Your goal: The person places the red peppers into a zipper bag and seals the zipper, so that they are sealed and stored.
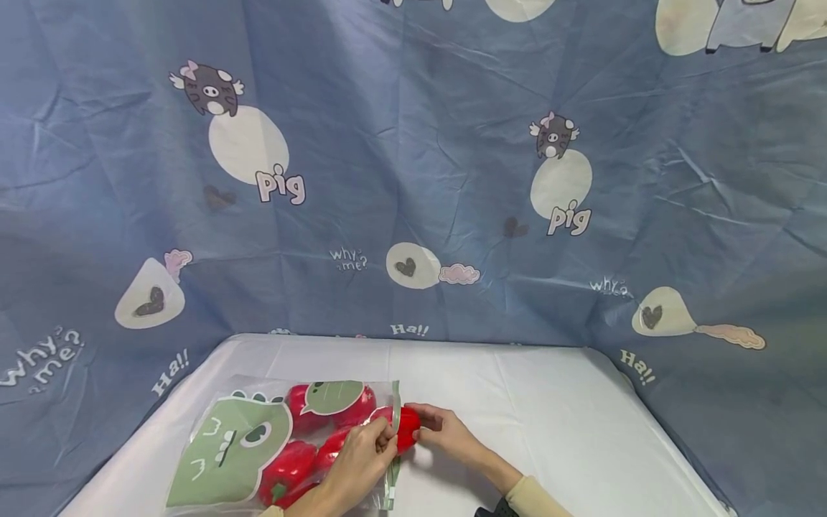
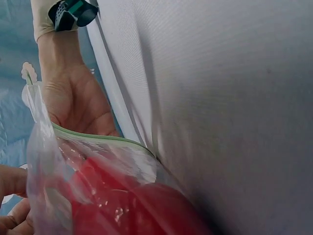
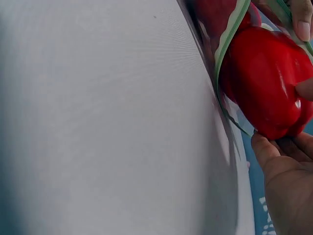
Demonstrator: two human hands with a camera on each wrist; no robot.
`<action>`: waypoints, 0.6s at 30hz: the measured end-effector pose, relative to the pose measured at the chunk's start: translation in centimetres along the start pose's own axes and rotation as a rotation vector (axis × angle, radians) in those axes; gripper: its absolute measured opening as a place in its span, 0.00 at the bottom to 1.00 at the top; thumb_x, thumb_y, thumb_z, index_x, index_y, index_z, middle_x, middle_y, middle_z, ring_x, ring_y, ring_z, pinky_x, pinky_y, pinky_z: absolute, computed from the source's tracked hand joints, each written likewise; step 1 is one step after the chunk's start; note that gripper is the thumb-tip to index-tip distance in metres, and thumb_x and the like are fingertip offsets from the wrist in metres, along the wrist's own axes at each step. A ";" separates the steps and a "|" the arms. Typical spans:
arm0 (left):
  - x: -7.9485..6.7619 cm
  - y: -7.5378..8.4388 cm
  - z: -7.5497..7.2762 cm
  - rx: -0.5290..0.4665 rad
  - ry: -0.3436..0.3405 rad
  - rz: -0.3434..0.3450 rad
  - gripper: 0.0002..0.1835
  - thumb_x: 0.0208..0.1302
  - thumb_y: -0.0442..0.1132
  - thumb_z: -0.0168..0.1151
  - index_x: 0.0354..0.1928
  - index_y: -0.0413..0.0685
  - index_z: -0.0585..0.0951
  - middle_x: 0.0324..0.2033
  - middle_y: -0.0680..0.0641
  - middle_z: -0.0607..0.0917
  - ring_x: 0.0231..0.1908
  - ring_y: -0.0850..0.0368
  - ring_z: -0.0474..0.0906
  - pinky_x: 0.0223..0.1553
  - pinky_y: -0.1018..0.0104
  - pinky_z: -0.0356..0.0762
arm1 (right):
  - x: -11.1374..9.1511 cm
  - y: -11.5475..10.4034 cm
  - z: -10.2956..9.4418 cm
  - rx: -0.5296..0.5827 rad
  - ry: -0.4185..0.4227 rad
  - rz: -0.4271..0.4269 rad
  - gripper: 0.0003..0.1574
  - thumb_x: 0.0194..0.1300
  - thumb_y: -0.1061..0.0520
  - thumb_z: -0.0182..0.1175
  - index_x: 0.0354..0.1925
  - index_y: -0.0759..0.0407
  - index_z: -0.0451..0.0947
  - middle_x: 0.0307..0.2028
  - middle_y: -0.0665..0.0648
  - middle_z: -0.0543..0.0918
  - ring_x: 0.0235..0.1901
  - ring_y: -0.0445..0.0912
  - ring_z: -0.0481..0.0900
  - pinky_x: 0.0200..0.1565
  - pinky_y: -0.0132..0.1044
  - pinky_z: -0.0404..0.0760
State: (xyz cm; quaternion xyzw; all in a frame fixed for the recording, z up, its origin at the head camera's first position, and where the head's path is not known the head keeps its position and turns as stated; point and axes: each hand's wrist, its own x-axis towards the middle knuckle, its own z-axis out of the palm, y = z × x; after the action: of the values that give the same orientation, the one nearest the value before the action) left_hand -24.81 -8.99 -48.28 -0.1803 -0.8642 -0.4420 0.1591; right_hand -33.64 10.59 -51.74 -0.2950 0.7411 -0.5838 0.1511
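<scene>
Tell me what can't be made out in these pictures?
- Head view: how many red peppers are in the bag; its dinosaur print covers some.
- Head view: the left hand hides part of the bag's opening.
- Right wrist view: the right hand is cut off by the frame edge, so its grip on the pepper is unclear.

1. A white table (image 1: pixel 549 402) stands before a blue cloth backdrop (image 1: pixel 413 179) printed with cartoon pigs and words.
2. A clear zip bag (image 1: pixel 226 459) with a green dinosaur print lies on the table's left part, with red peppers (image 1: pixel 293 463) inside.
3. The left hand (image 1: pixel 362 459) pinches the bag's open edge.
4. The right hand (image 1: pixel 446 431) holds a red pepper (image 1: pixel 407 427) at the bag's mouth.
</scene>
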 end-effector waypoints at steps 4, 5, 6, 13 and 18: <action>0.0 0.0 0.0 0.018 0.010 0.009 0.08 0.56 0.30 0.62 0.26 0.51 0.75 0.19 0.61 0.77 0.23 0.72 0.67 0.26 0.76 0.71 | 0.0 0.1 0.3 0.014 -0.001 -0.036 0.31 0.66 0.59 0.58 0.65 0.68 0.66 0.62 0.68 0.73 0.59 0.56 0.76 0.52 0.27 0.76; 0.0 0.0 0.0 0.021 0.014 0.012 0.08 0.56 0.30 0.62 0.26 0.51 0.75 0.19 0.61 0.76 0.22 0.72 0.67 0.26 0.76 0.70 | 0.1 0.2 0.4 0.017 -0.002 -0.044 0.31 0.66 0.60 0.58 0.65 0.68 0.66 0.61 0.69 0.74 0.59 0.56 0.76 0.51 0.28 0.76; 0.0 0.0 0.0 0.026 0.019 0.020 0.08 0.56 0.30 0.62 0.26 0.51 0.75 0.19 0.61 0.76 0.22 0.72 0.67 0.25 0.76 0.70 | 0.1 0.3 0.6 0.027 -0.005 -0.048 0.31 0.66 0.60 0.59 0.64 0.68 0.66 0.61 0.69 0.74 0.59 0.56 0.76 0.51 0.28 0.77; 0.0 0.0 0.0 0.011 0.029 0.039 0.10 0.57 0.30 0.63 0.24 0.53 0.75 0.19 0.62 0.77 0.23 0.74 0.68 0.25 0.76 0.70 | 0.3 0.0 1.6 0.047 -0.011 -0.066 0.30 0.62 0.60 0.64 0.61 0.67 0.71 0.57 0.66 0.77 0.55 0.52 0.79 0.51 0.32 0.79; 0.0 0.0 0.0 0.010 0.030 0.034 0.11 0.56 0.31 0.63 0.24 0.55 0.74 0.18 0.63 0.77 0.22 0.74 0.68 0.24 0.76 0.70 | 0.5 0.0 2.2 0.043 0.006 -0.083 0.28 0.60 0.62 0.64 0.58 0.70 0.73 0.54 0.67 0.78 0.52 0.54 0.80 0.52 0.32 0.79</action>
State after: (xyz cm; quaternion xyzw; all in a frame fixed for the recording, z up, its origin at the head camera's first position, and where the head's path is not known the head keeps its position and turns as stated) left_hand -24.83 -8.95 -48.24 -0.1873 -0.8607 -0.4376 0.1805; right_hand -32.75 8.58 -52.33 -0.3204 0.7159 -0.6064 0.1306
